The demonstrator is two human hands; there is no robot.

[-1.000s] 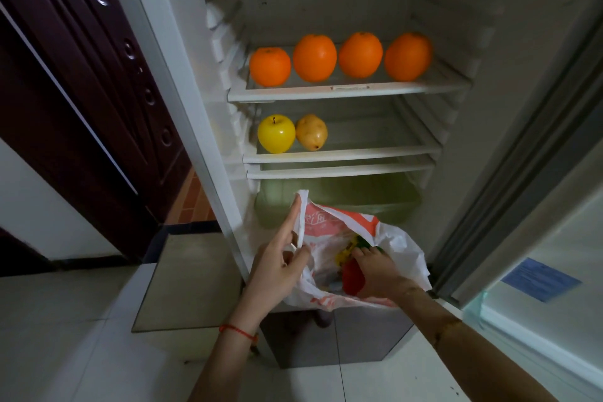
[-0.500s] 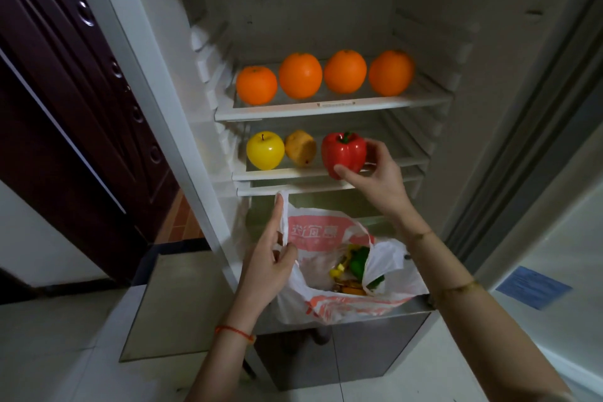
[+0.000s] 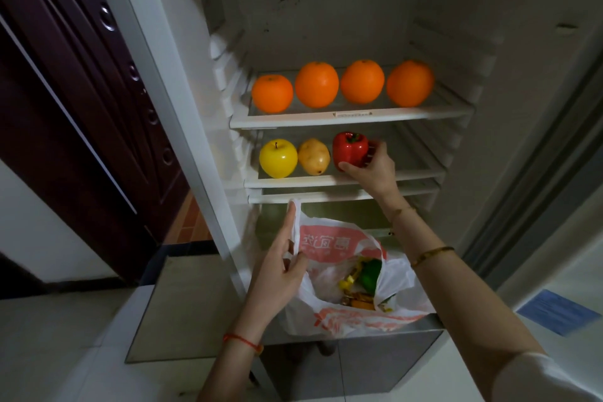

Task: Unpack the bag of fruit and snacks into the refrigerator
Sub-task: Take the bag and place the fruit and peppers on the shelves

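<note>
A red bell pepper [image 3: 349, 148] stands on the refrigerator's middle shelf [image 3: 408, 173], right of a yellow apple [image 3: 278, 158] and a tan pear-like fruit [image 3: 314, 157]. My right hand [image 3: 372, 170] grips the pepper from its right side and below. Several oranges [image 3: 316, 84] line the upper shelf [image 3: 352, 116]. The white and red plastic bag [image 3: 342, 310] rests on the ledge below, holding green, yellow and orange items. My left hand [image 3: 277, 274] pinches the bag's left handle and holds it open.
The refrigerator's left wall [image 3: 182, 108] stands beside a dark wooden door [image 3: 81, 108]. A pale green crisper drawer [image 3: 326, 215] sits behind the bag. The open fridge door's edge [image 3: 538, 157] runs down the right. White floor tiles [image 3: 58, 352] lie below.
My right hand drew the red pepper out of the bag, raised it and set it on the middle shelf beside the pear-like fruit. The left hand kept hold of the bag.
</note>
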